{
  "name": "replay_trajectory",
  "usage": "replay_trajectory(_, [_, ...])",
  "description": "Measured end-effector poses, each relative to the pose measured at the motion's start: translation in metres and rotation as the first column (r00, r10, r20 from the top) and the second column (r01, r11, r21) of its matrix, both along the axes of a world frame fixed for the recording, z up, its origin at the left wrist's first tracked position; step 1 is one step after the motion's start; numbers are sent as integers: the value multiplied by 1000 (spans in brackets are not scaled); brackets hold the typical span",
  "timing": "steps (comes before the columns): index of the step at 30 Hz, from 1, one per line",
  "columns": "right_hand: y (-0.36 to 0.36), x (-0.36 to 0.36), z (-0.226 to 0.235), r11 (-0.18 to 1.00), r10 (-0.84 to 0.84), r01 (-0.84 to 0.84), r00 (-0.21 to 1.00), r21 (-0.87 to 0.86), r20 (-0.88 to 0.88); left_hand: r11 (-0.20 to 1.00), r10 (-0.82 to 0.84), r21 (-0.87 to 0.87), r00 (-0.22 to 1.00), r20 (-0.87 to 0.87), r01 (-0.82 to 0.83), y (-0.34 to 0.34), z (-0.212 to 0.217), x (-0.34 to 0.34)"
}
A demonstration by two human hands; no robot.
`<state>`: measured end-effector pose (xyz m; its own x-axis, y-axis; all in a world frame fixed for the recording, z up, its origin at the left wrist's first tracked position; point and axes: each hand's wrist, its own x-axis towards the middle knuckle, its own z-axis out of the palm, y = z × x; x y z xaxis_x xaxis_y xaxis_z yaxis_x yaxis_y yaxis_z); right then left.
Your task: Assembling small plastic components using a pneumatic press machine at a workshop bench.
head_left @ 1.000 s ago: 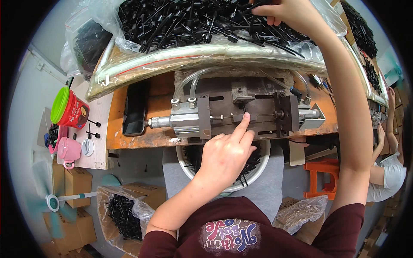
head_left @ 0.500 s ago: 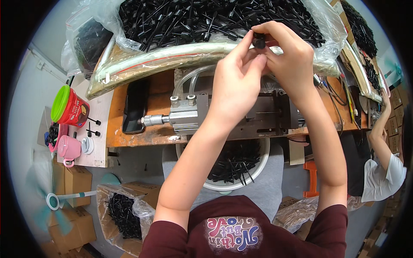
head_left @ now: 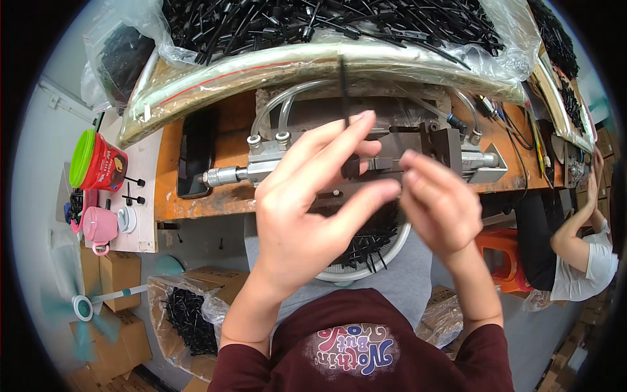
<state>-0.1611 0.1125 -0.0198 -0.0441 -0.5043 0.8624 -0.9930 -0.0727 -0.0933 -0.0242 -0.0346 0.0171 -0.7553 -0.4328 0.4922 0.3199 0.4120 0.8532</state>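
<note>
Above metal press (head_left: 457, 153): left hand (head_left: 307, 209) fingers spread, pinching thin black rod (head_left: 344, 98); right hand (head_left: 439, 206) loosely curled, seemingly empty.

A red tub with a green lid (head_left: 96, 161) stands far left of the hands, brown cardboard boxes (head_left: 117, 277) below it, a dark phone screen (head_left: 196, 151) nearer.

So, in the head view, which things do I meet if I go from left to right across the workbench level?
Red tub with green lid → black flat device → left hand, holding a thin black rod → right hand → orange stool → another person in a white shirt.
</note>
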Motion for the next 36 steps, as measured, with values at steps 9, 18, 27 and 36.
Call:
replay_trajectory(9, [0,48,-37,951,-154,113,981,289,122,996,25,-87,996,90,-18,-2,-5,20])
replay_trajectory(18, [-7,48,-28,923,-239,178,960,340,146,999,44,-13,994,96,-43,4,-15,28])
replay_trajectory(27, [-5,46,-11,857,-244,198,969,475,35,970,136,-218,984,111,-109,1,-18,30])
replay_trajectory(36, [-6,44,-4,841,-264,234,964,487,-6,948,178,-282,981,81,-149,4,-22,28])
